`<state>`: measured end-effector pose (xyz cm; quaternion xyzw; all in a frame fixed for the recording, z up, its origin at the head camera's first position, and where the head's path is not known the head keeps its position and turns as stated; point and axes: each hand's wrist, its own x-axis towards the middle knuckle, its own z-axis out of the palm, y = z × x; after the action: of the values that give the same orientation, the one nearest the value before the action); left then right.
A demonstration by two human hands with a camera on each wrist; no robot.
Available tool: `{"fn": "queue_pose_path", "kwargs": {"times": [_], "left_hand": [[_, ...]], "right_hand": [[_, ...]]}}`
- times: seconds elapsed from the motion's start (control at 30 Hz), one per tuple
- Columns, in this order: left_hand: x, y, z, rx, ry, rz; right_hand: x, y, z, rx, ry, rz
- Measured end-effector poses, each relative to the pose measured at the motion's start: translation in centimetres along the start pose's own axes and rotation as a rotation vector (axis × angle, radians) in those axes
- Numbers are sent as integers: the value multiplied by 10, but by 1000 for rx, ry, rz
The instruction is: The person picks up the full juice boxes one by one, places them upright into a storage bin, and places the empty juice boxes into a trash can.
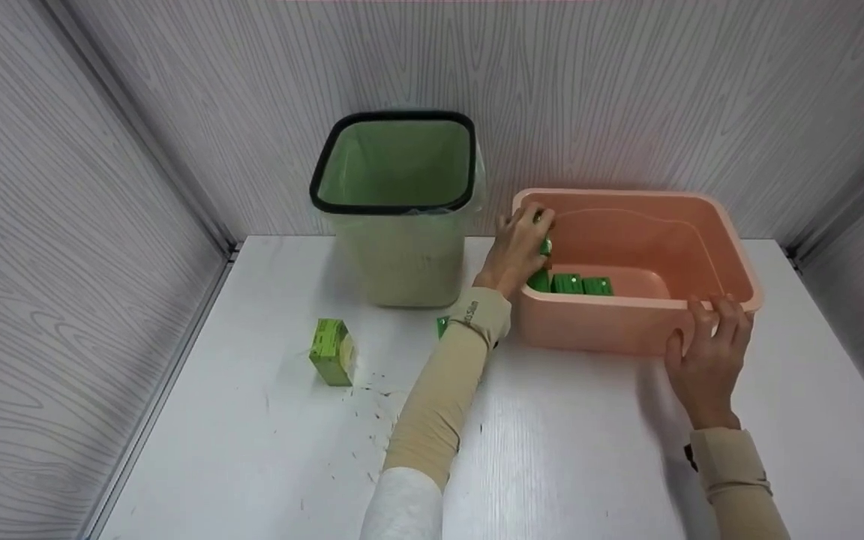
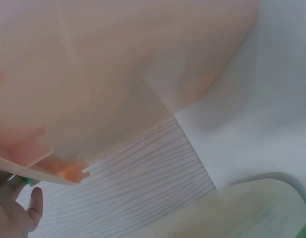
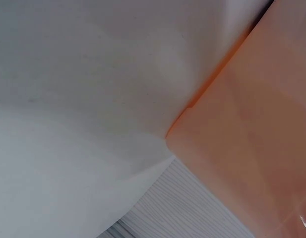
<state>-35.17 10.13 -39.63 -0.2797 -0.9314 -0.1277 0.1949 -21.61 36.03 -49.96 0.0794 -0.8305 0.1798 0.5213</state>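
A pink plastic bin [image 1: 589, 322] stands at the right of the table. At its left end, my left hand [image 1: 516, 247] reaches over the rim and holds a small green box [image 1: 547, 246], mostly hidden by the fingers. Small green boxes [image 1: 567, 283] lie on the bin floor along the front wall. My right hand [image 1: 711, 360] grips the bin's front rim near the right corner, fingers over the edge and thumb outside. In the left wrist view, part of my left hand [image 2: 16, 215] shows beside the bin's rim; the right wrist view shows only the bin wall [image 3: 252, 139] and table.
A pale green trash bin [image 1: 402, 255] with a black rim stands behind and left of the left hand. A yellow-green carton [image 1: 332, 354] sits on the table at left. A green piece [image 1: 442, 325] is partly hidden by the left sleeve. Dark crumbs [image 1: 379, 394] are scattered nearby.
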Motion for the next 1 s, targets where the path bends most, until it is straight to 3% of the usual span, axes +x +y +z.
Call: {"fn": "queue_pose_path", "kwargs": {"times": [0.33, 0.6, 0.73, 0.83, 1.0], "left_hand": [[1, 2, 0, -69, -171, -58], [3, 3, -1, 44, -305, -111], [4, 3, -1, 39, -373, -114], [3, 0, -2, -22, -377, -119], [-1, -3, -2, -86, -309, -79]], "right_hand": [[-4, -2, -2, 1, -16, -7], [-2, -5, -1, 10, -23, -7], [-2, -5, 0, 19, -11, -3], [-1, -4, 0, 24, -16, 0], [-2, -2, -2, 24, -27, 2]]}}
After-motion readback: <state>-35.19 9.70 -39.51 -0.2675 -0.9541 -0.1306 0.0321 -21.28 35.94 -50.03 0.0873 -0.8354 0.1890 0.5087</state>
